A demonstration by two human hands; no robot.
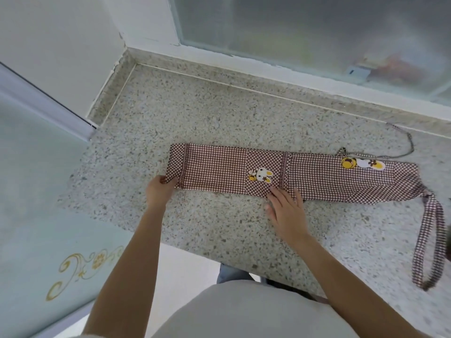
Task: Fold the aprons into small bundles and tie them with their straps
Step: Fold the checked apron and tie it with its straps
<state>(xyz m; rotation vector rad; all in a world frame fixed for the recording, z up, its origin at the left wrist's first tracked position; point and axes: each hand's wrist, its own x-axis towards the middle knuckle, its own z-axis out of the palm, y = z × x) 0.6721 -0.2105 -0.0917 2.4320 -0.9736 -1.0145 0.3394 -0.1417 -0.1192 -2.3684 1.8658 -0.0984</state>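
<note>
On counter [219,113] | left hand [159,190] pinches apron [317,176] corner | right hand [286,208] flat

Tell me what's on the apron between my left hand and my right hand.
In the head view, a plain checked stretch of the folded apron lies between the left hand and right hand, with the small rabbit patch just above the right fingertips.

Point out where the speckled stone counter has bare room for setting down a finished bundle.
Bare patches: the speckled stone counter between the folded brown checked apron and the frosted window, and the near strip between the forearms. Crowded: the right end, with the checked strap loop and thin cord.
</note>
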